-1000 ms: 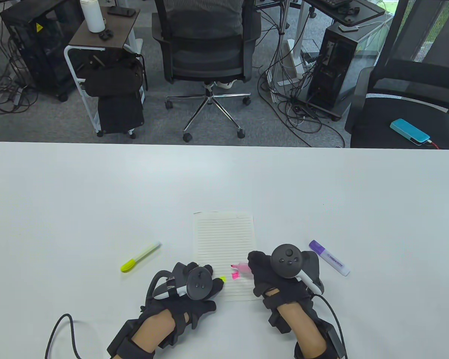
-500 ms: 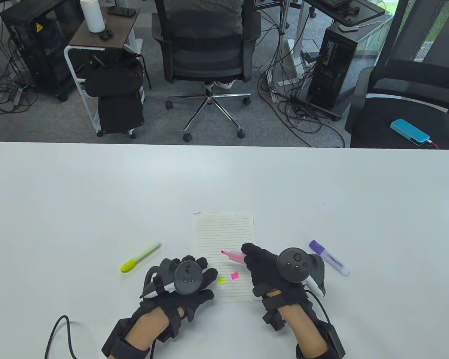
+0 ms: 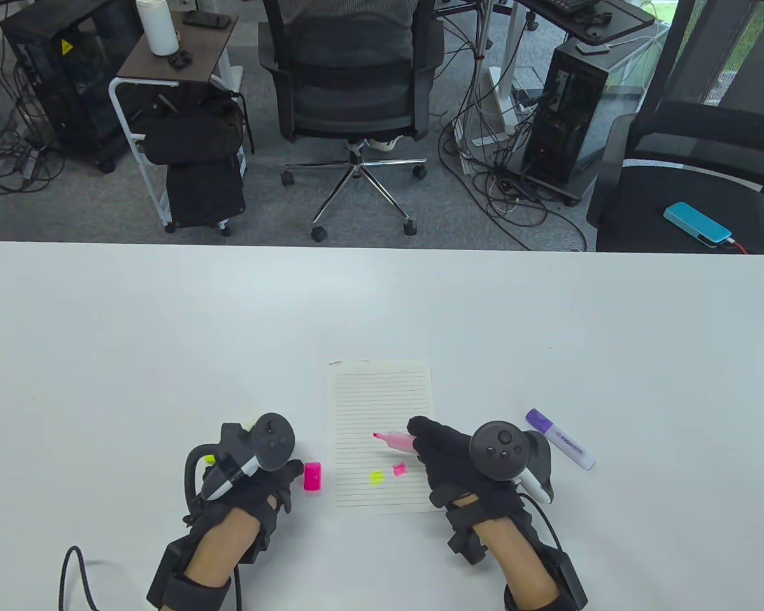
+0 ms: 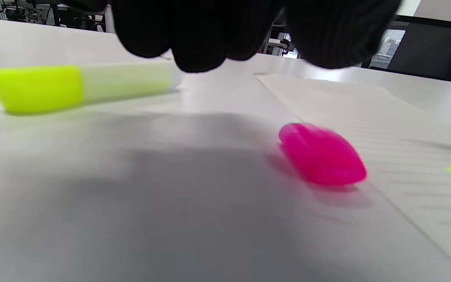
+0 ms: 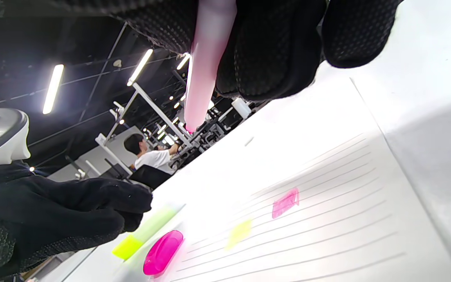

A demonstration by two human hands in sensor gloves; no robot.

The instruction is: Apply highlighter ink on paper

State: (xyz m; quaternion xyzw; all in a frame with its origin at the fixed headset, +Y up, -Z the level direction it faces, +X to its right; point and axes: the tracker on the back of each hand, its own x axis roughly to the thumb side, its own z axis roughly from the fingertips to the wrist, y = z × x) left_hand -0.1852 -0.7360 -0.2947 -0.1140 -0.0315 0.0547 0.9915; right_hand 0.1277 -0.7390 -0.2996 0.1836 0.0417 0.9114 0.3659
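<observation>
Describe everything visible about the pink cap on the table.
The pink cap is a small, glossy, rounded piece of magenta plastic, off its highlighter. It lies on its side on the white table, just left of the lined paper, beside the left hand; nothing visibly grips it. Its open end cannot be made out.

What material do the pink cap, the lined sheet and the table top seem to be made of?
Pink cap: probably plastic, smooth and a little glossy, with rounded moulded edges and an even magenta colour.
Lined sheet: paper, matt and thin; it lies flat, carries printed lines and has taken yellow and pink ink marks.
Table top: a smooth white surface with soft reflections, perhaps laminate or coated board; the pictures cannot settle which.
</observation>
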